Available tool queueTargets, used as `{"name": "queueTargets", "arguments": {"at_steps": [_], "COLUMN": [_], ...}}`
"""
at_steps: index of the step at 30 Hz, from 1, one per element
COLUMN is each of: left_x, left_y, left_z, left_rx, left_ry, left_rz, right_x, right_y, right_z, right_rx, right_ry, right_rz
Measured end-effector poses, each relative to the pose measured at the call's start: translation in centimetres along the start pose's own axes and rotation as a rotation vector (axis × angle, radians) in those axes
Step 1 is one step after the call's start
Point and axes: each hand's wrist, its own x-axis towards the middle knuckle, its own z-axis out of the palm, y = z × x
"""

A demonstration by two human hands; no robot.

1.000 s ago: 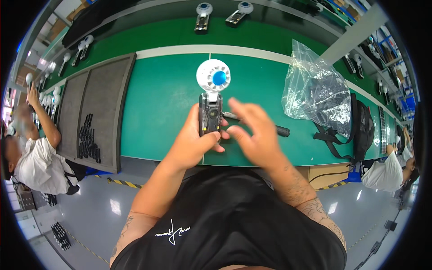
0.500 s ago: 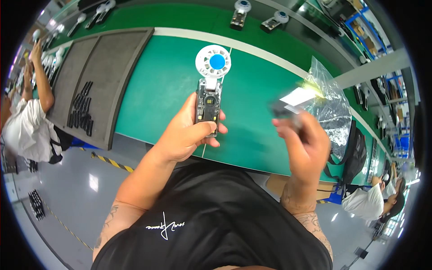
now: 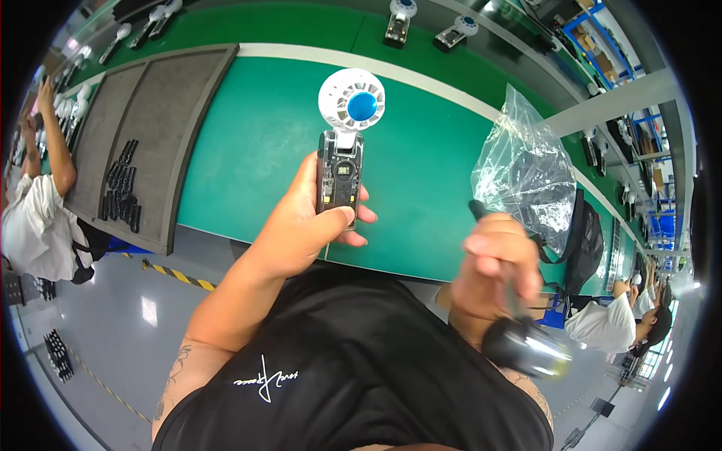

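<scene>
My left hand (image 3: 301, 222) is closed around the clear body of a handheld fan (image 3: 342, 177), its thumb across the lower end. The fan stands upright, with a white round head, a blue centre and a small display. On the right, my right hand (image 3: 500, 263), blurred by motion, is closed on a dark stick-like thing with a shiny round end (image 3: 530, 347). One tip of it sticks out beyond the fingers, while the shiny end hangs near my forearm. Its kind is too smeared to make out. Just beyond this hand lies a clear plastic bag (image 3: 523, 165).
A grey tray (image 3: 162, 101) with several small black parts (image 3: 120, 188) lies on the green table (image 3: 248, 150) at left. Two more fans (image 3: 398, 26) lie on the far green strip. A black bag (image 3: 587, 248) sits at right. Other people work at both sides.
My right hand has drawn back toward me and turned, swinging the shiny end of the dark thing from the far side to near my forearm. My left hand still holds the fan, its head slightly turned.
</scene>
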Motion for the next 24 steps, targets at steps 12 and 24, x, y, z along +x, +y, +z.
{"name": "queueTargets", "arguments": {"at_steps": [12,24], "left_x": [0.7,2.7], "left_y": [-1.1,-2.6], "left_z": [-0.1,-3.8], "left_rx": [-0.063,-0.275], "left_ry": [0.000,-0.044], "left_rz": [-0.055,-0.051], "right_x": [-0.3,-2.7], "right_y": [2.5,7.0], "right_z": [1.4,-1.0], "right_rx": [-0.437,-0.720], "right_ry": [-0.311,-0.543], "right_rz": [0.306,0.571]}}
